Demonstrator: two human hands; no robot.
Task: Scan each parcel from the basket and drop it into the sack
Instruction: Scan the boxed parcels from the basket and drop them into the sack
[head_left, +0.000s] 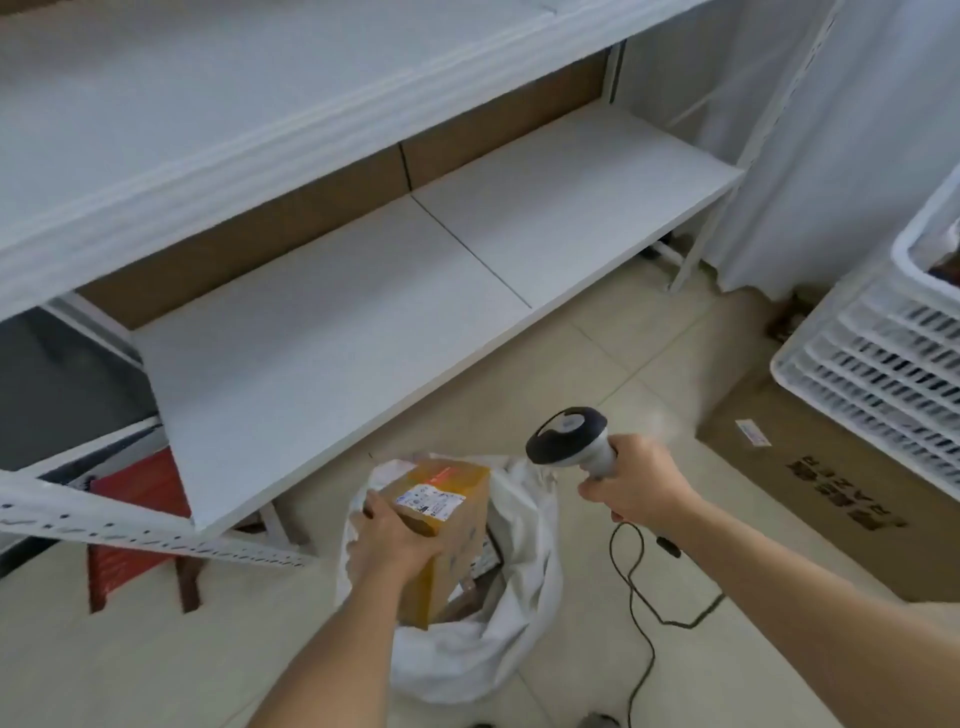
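Both hands are busy above the white sack (467, 660), which stands open on the tiled floor. One left hand (392, 538) grips a single brown cardboard parcel (447, 530) by its near upper corner, fingers curled over the edge; the box, white label up, hangs in the sack's mouth, its lower end already below the rim. One right hand (636, 480), just to the right of the sack, is clenched around the grip of a handheld scanner (569, 436), whose dark head tips toward the parcel. A black cable (641, 613) trails from the scanner across the floor right of the sack. More packages show dimly inside the sack under the box; their number cannot be told. Beyond the sack runs a white two-tier shelf (415, 270) with cardboard backing. To the sack's left, under the shelf's corner, sits one red item (137, 525). Well to the right, one white slatted basket (883, 358) rests on one large brown carton (852, 499) with printed lettering.
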